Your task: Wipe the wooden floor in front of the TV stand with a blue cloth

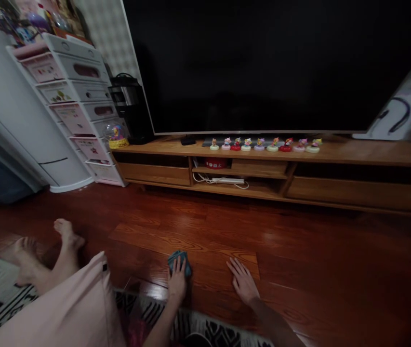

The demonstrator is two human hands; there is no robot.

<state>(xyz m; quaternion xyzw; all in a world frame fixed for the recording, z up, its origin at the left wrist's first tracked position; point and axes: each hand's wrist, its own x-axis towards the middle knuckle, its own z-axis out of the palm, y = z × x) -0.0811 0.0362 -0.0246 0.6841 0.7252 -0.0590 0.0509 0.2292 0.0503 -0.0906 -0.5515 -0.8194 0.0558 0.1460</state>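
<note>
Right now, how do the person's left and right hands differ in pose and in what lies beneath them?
The left hand lies on a bunched blue cloth, while the right hand has just the wooden floor beneath it. The left hand's fingers point nearly straight ahead; the right hand's slant toward the left. Both are palm down, fingers extended.
</note>
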